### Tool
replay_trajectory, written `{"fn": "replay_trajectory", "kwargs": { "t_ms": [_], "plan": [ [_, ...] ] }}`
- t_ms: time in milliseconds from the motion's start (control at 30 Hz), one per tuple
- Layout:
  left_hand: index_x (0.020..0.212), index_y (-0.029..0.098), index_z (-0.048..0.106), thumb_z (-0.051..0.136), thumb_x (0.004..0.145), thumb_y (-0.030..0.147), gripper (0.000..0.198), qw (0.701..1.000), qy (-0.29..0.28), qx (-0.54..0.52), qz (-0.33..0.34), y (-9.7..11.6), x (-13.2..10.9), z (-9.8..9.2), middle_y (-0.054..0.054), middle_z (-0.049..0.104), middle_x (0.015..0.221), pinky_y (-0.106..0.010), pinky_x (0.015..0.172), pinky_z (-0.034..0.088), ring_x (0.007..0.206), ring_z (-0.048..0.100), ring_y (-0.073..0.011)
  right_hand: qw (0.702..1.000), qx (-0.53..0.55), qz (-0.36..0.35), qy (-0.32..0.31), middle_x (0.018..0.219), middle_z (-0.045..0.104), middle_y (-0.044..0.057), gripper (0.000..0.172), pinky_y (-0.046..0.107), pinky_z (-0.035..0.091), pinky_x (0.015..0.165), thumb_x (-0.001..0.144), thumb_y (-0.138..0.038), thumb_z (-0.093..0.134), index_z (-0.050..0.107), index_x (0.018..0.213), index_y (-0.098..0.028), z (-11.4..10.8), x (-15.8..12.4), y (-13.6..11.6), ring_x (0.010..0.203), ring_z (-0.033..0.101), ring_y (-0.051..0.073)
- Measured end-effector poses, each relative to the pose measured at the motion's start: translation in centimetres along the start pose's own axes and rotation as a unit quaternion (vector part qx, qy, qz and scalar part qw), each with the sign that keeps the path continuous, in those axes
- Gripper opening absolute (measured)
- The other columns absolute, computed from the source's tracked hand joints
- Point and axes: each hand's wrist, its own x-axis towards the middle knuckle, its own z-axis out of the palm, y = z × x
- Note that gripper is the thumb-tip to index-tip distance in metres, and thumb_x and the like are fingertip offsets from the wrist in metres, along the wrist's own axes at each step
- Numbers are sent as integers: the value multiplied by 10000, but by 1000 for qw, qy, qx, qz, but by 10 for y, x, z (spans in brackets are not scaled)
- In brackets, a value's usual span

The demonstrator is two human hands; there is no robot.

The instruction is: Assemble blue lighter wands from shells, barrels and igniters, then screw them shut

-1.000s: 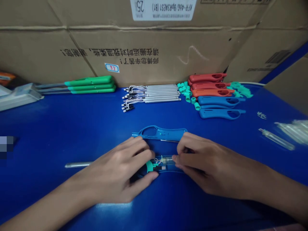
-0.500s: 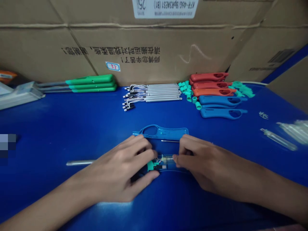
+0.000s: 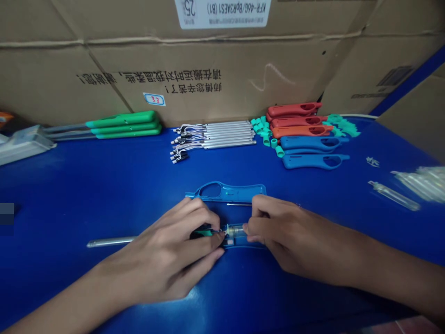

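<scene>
Both of my hands rest on a half-built lighter body (image 3: pixel 233 234) lying on the blue table (image 3: pixel 104 185). My left hand (image 3: pixel 174 260) pinches the teal and black parts at its left end, fingers closed. My right hand (image 3: pixel 281 234) pinches the clear tube part from the right. A thin metal tube (image 3: pixel 109 241) sticks out leftward from under my left hand. A loose blue handle shell (image 3: pixel 227 191) lies just beyond my fingers.
Along the cardboard boxes (image 3: pixel 208 79) at the back lie green-handled lighters (image 3: pixel 121 124), several metal tubes with wires (image 3: pixel 215 136), teal caps (image 3: pixel 264 130), and red and blue shells (image 3: pixel 306 134). Clear plastic tubes (image 3: pixel 410 190) lie at the right.
My left fingers have slid right over the teal part, covering it more. The view has shifted a little; my right hand stays in place.
</scene>
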Motion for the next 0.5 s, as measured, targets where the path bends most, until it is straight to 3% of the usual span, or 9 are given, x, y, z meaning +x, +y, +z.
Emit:
{"fn": "replay_trajectory", "kwargs": {
  "t_ms": [300, 500],
  "plan": [
    [1033, 186, 683, 593, 869, 160, 188, 999, -11, 39, 8, -1, -1, 0, -93, 608, 988, -420, 864, 461, 912, 559, -222, 1000, -2, -25, 1, 842, 527, 17, 141, 233, 408, 614, 894, -81, 530, 578, 784, -156, 0, -1, 6, 696, 496, 102],
    [1004, 187, 670, 600, 865, 167, 157, 999, 7, 39, 2, -2, 0, 0, -79, 619, 946, -394, 831, 434, 892, 552, -212, 998, 7, -47, 30, 908, 588, 45, 134, 271, 441, 717, 914, -177, 542, 663, 970, -171, -1, 0, 9, 813, 549, 142]
  ]
}}
